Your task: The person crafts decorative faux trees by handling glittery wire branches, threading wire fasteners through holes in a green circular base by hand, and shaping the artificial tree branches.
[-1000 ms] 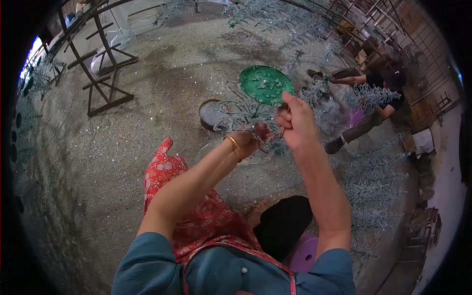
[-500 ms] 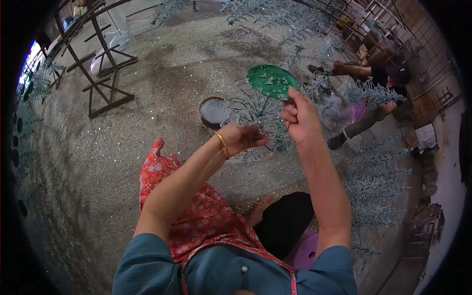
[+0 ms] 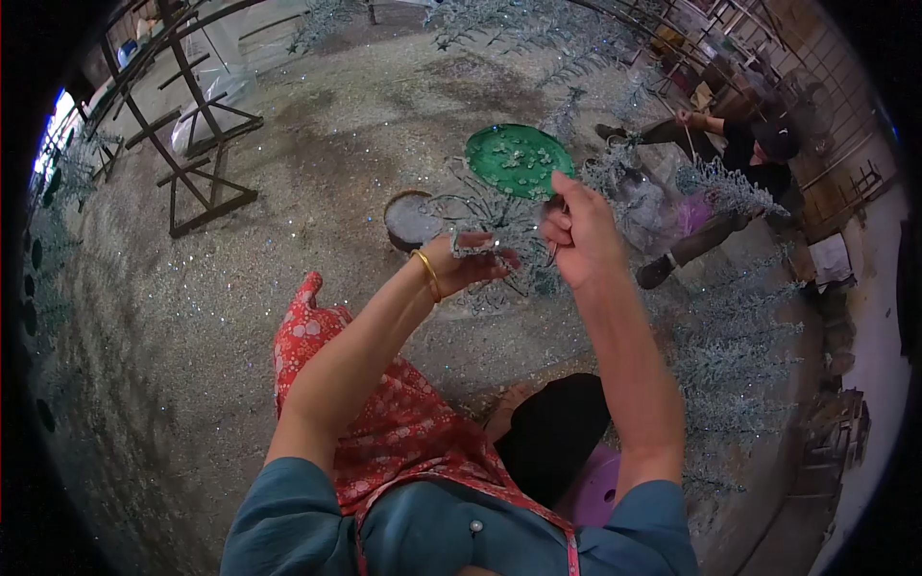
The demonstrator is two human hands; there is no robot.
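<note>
My right hand is closed on the near edge of a round green tray-like disc, thumb on top. White clumps lie scattered over the disc, which is held above an artificial tree's frosted branches. Lower and to the left, my left hand, with a gold bangle at the wrist, reaches in among these branches. A frosted branch tip lies between its thumb and stretched fingers. A round container of white material stands on the floor just beyond that hand.
Dark metal stands are at the upper left. Frosted branches spread along the right. A person in dark clothes sits at the upper right, a leg stretched toward the tree. Glitter covers the floor. A purple stool is beneath me.
The green disc has shifted slightly left and turned flatter. My left hand has moved a little left, and a frosted branch tip now lies across its fingers.
</note>
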